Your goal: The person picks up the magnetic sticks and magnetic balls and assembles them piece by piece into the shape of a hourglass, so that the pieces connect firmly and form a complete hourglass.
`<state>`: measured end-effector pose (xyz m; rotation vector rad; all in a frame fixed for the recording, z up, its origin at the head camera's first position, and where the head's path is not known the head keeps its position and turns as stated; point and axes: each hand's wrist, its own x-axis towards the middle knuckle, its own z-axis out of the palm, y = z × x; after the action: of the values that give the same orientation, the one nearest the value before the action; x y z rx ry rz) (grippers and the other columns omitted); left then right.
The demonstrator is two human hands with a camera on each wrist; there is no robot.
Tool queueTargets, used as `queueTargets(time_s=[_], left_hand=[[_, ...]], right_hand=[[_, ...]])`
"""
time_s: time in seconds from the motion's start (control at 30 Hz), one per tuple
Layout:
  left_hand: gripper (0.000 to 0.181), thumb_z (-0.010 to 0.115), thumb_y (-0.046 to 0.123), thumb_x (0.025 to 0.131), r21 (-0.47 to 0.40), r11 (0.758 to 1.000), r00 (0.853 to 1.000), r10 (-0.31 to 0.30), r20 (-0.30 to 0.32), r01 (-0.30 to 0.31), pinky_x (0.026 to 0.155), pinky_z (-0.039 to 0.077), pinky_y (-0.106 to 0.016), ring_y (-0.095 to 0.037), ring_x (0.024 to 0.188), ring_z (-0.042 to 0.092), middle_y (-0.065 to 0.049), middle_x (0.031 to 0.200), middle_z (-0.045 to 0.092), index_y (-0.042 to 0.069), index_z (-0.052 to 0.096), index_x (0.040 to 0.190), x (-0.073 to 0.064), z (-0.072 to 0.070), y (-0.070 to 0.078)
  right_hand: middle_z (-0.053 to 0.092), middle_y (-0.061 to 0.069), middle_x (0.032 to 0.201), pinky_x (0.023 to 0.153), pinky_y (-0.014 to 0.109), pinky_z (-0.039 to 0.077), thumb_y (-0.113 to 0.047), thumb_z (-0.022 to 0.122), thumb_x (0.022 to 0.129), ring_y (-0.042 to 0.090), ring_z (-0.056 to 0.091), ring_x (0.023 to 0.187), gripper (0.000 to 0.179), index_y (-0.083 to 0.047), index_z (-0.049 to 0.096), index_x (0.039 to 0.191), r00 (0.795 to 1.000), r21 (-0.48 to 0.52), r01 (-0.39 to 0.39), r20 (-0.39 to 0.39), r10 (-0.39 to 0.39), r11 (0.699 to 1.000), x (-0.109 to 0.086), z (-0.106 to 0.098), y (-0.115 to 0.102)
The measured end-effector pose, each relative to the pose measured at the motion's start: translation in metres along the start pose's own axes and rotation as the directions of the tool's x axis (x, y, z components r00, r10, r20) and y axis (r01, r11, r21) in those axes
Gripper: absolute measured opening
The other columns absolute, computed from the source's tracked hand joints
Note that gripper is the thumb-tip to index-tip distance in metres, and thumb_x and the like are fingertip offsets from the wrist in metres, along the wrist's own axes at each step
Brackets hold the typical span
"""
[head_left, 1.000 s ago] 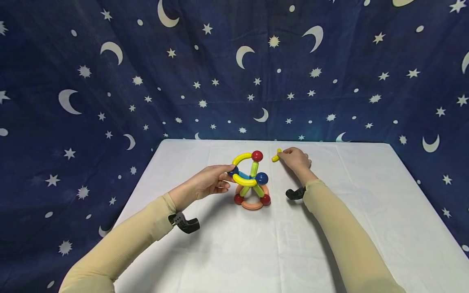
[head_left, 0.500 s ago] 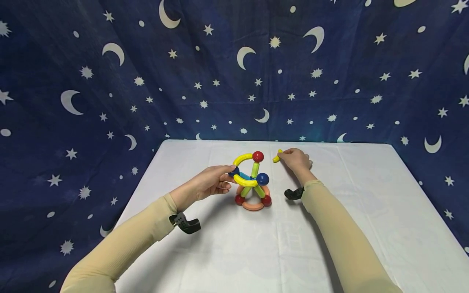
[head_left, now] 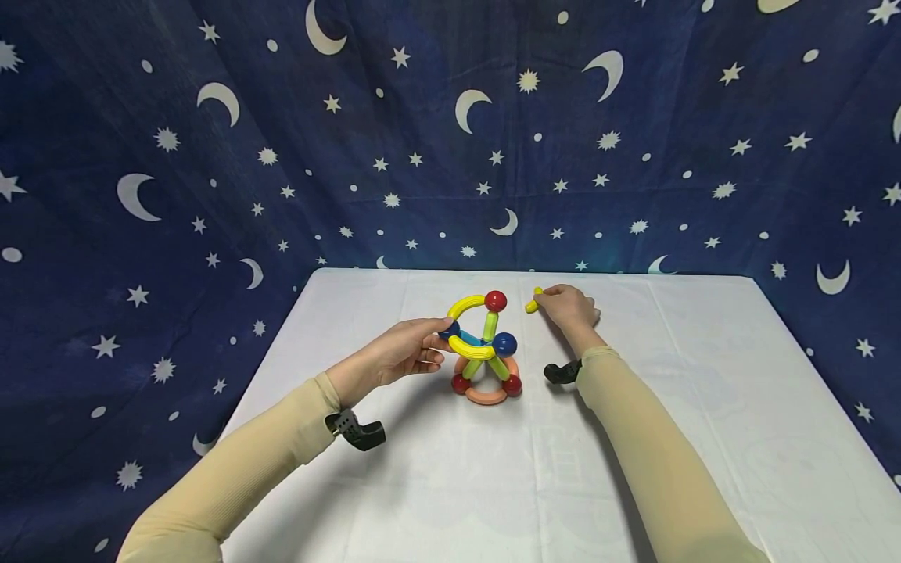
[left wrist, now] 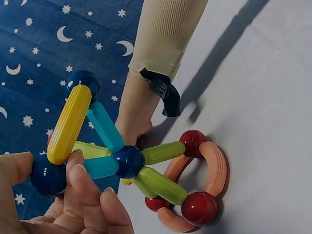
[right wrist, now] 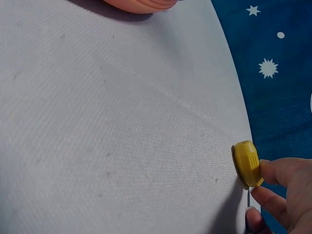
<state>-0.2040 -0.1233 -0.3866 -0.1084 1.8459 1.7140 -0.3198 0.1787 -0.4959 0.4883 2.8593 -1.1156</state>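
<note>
A magnetic ball-and-rod structure [head_left: 490,367] stands on the white cloth in the middle. Its base is a ring of orange curved rods [left wrist: 214,168] joined by red balls [left wrist: 199,208], with green rods [left wrist: 163,185] rising to a central blue ball [left wrist: 129,162]. Blue rods and yellow curved rods [head_left: 470,349] make up the upper part, with a red ball [head_left: 496,301] on top. My left hand [head_left: 404,352] pinches the outer blue ball [left wrist: 48,176] on its left. Behind and to the right, my right hand [head_left: 570,307] pinches a loose yellow curved rod [right wrist: 247,163] lying at the cloth.
The white-covered table [head_left: 633,453] ends at a far edge just beyond the right hand. A dark blue curtain [head_left: 422,141] with moons and stars hangs behind and at the sides. Both wrists wear black camera straps [head_left: 355,429].
My right wrist has shifted slightly left while its fingers stay at the yellow curved rod. The left hand and the structure keep their places; the whole head view shifted slightly at first.
</note>
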Motion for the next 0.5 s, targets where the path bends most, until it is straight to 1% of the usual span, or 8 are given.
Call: queueTargets(time_s=[0.17, 0.27, 0.4, 0.5], left_hand=[[0.046, 0.061, 0.036, 0.103, -0.001, 1.000, 1.000, -0.002, -0.001, 0.002, 0.073, 0.055, -0.028, -0.014, 0.068, 0.062, -0.004, 0.092, 0.069, 0.005, 0.055, 0.136, 0.000, 0.000, 0.001], [0.046, 0.061, 0.036, 0.103, 0.001, 1.000, 1.000, -0.003, 0.001, 0.003, 0.074, 0.055, -0.028, -0.014, 0.069, 0.062, -0.003, 0.091, 0.069, 0.004, 0.055, 0.136, -0.001, 0.001, 0.001], [0.046, 0.060, 0.036, 0.103, 0.005, 1.000, 1.000, -0.006, 0.002, 0.006, 0.074, 0.055, -0.028, -0.014, 0.069, 0.062, -0.002, 0.090, 0.069, 0.004, 0.055, 0.135, -0.001, 0.001, 0.001], [0.046, 0.060, 0.037, 0.103, 0.005, 1.000, 1.000, -0.009, -0.001, 0.009, 0.075, 0.055, -0.029, -0.014, 0.069, 0.062, -0.002, 0.090, 0.070, 0.005, 0.055, 0.135, -0.001, 0.001, 0.001]], right_hand=[[0.067, 0.012, 0.124, 0.106, 0.062, 0.023, -0.039, 0.063, 0.094, 0.042, 0.044, 0.122, 0.038, -0.012, 0.072, 0.120, 1.000, 0.005, 0.001, 0.008, -0.001, 1.000, 0.000, -0.001, -0.001], [0.067, 0.011, 0.126, 0.106, 0.063, 0.021, -0.038, 0.062, 0.093, 0.043, 0.043, 0.124, 0.038, -0.013, 0.073, 0.121, 0.999, 0.003, 0.011, 0.034, -0.011, 1.000, 0.002, -0.003, 0.001], [0.065, 0.012, 0.130, 0.106, 0.064, 0.022, -0.035, 0.062, 0.093, 0.043, 0.044, 0.123, 0.037, -0.016, 0.074, 0.122, 0.994, -0.013, 0.041, 0.098, -0.040, 0.999, 0.004, -0.007, 0.004], [0.063, 0.013, 0.133, 0.104, 0.062, 0.025, -0.033, 0.061, 0.094, 0.042, 0.045, 0.122, 0.038, -0.016, 0.073, 0.125, 0.984, -0.031, 0.078, 0.161, -0.072, 0.996, 0.006, -0.011, 0.009]])
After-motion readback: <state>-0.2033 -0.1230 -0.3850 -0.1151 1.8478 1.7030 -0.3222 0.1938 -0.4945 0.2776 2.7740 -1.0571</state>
